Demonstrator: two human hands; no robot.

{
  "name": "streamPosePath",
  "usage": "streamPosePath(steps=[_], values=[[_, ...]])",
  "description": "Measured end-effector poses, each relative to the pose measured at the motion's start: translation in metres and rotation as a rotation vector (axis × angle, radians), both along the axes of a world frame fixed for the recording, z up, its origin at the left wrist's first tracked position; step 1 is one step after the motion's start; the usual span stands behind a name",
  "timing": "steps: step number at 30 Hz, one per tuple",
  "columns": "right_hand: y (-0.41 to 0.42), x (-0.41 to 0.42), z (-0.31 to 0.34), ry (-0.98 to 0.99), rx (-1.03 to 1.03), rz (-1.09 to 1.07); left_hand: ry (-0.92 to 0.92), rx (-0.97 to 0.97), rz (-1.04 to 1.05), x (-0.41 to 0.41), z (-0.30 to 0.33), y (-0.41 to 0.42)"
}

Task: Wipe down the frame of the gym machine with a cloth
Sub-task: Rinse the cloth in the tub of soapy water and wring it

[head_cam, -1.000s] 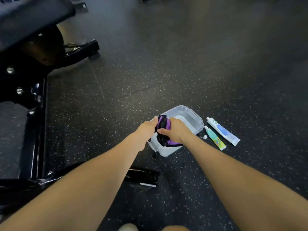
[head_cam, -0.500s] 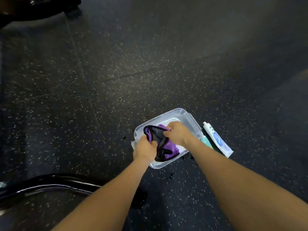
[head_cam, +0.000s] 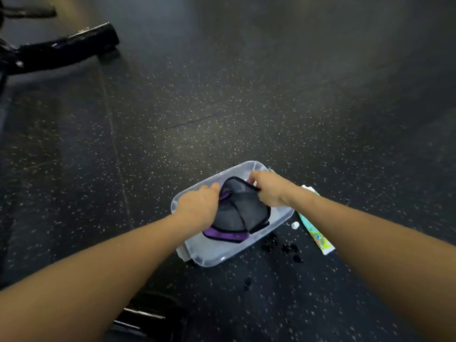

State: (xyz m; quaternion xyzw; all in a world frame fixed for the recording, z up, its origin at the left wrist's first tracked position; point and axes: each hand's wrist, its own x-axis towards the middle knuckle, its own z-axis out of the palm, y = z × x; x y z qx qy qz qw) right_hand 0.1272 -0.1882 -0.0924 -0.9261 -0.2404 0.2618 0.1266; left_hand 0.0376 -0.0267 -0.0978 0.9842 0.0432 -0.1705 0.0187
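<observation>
A grey and purple cloth (head_cam: 237, 213) hangs spread over a clear plastic tub (head_cam: 217, 255) on the floor. My left hand (head_cam: 197, 206) grips its left side. My right hand (head_cam: 266, 191) pinches its upper right edge. The black frame of the gym machine (head_cam: 66, 49) lies at the top left, well away from both hands. Another shiny black bar of the frame (head_cam: 140, 319) shows at the bottom, under my left forearm.
A toothpaste tube (head_cam: 318, 236) and a small white cap (head_cam: 295, 225) lie right of the tub. Dark wet drops (head_cam: 281, 245) spot the speckled black rubber floor (head_cam: 246, 107) around the tub.
The cloth has been pulled open from a bunched wad into a wider sheet between my hands. The view has swung, and the machine's foot is back in sight at top left.
</observation>
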Motion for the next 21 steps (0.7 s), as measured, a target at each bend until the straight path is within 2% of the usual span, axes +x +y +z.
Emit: streamPosePath(steps=[3,6,9,10,13,15,18,19,21], values=[[-0.012,0.001,-0.003,-0.029,0.085,-0.051,0.07,-0.185,0.157,-0.01,0.005,0.0],[-0.013,0.001,-0.009,-0.091,0.098,0.032,0.05,-0.423,0.277,-0.012,0.012,0.005],[-0.008,0.005,-0.012,-0.171,0.151,0.081,0.051,-0.839,0.519,-0.011,0.016,0.009],[-0.005,0.007,-0.011,-0.14,0.231,0.028,0.055,-0.939,0.581,-0.011,0.016,0.01],[0.003,0.007,0.001,0.137,0.611,-0.324,0.011,-1.008,0.633,-0.01,0.014,0.01],[0.003,0.005,0.006,0.231,0.699,-0.46,0.007,-1.098,0.676,-0.009,0.016,0.007],[-0.003,0.004,0.011,0.305,0.659,-0.354,0.003,-1.269,0.804,-0.005,0.021,0.006],[-0.007,0.003,0.014,0.322,0.58,-0.251,-0.002,-1.324,0.85,-0.003,0.022,0.008],[-0.015,0.003,0.014,0.288,0.248,0.016,-0.001,-1.415,0.92,0.0,0.024,0.011]])
